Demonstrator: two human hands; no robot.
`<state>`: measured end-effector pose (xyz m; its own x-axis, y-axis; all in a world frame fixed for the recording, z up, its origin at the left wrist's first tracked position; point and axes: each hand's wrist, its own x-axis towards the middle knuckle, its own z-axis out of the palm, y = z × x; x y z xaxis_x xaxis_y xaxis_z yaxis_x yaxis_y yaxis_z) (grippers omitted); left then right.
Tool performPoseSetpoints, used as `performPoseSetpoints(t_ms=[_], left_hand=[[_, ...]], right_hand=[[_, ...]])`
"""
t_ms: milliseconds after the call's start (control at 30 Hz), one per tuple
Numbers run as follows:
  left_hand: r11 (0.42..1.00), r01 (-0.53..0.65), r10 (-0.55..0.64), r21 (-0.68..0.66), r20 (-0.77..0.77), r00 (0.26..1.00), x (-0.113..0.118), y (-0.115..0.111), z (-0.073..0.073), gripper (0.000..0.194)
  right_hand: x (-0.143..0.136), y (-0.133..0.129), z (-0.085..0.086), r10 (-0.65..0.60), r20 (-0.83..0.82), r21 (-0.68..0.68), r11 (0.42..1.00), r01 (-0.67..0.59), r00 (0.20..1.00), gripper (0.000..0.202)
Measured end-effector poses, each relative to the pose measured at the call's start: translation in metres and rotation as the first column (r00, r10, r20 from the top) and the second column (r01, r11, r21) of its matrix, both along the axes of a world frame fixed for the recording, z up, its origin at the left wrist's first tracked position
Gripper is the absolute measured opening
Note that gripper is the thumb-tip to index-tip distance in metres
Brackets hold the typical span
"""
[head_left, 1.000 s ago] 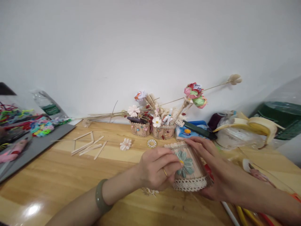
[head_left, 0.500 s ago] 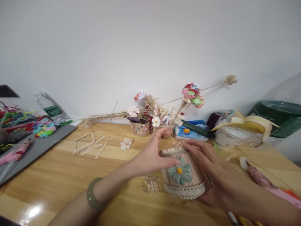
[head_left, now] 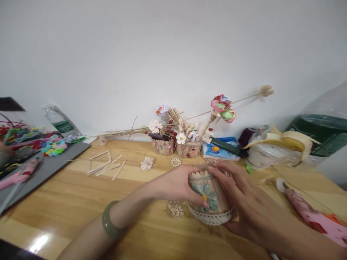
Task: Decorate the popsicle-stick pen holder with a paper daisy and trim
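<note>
A round pot made of wooden sticks (head_left: 221,191) stands tilted between my two hands. It bears a blue-green flower with a yellow centre (head_left: 204,196) and white lace around its lower edge. My left hand (head_left: 179,186) grips the pot from the left, thumb over the flower and fingers over the top rim. My right hand (head_left: 244,195) is wrapped round the pot's right side, its fingers at the top and its thumb low down. Just left of the pot, short wooden bits (head_left: 175,208) lie in a small pile on the wooden table (head_left: 130,216).
Decorated pots (head_left: 189,148) with flowers and sticks line the wall. Loose sticks (head_left: 105,167), a pale flower (head_left: 146,163) and a ring (head_left: 176,162) lie nearer. A banana (head_left: 292,141) and pink glue gun (head_left: 306,213) are right, a grey board (head_left: 67,159) left.
My left hand has closed in on the pot, its thumb now pressing over the flower. The pot has turned slightly, and the flower faces further left. A ring behind my left hand has come into view.
</note>
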<state>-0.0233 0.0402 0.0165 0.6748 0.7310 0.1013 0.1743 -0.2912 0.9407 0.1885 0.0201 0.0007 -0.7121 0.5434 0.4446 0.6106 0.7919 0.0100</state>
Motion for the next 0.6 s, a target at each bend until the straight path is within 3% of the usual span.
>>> performPoseSetpoints(t_ms=[200,400,600], left_hand=[[0.984,-0.036,0.008,-0.177,-0.159,0.987,-0.0032,0.0005,0.0071,0.015],[0.975,-0.094,0.054,-0.202,-0.196,0.979,-0.0017,0.0015,0.0084,0.015],[0.974,-0.078,0.055,-0.212,-0.112,0.992,-0.001,0.0019,0.0087,0.01]], right_hand=[[-0.0003,-0.0028,-0.0008,0.008,0.022,0.021,1.0,-0.009,1.0,0.081],[-0.0019,-0.0016,0.0004,-0.005,0.034,0.03,1.0,0.004,0.999,0.082],[-0.0026,-0.0012,0.0018,-0.003,0.039,0.031,1.0,0.002,0.999,0.081]])
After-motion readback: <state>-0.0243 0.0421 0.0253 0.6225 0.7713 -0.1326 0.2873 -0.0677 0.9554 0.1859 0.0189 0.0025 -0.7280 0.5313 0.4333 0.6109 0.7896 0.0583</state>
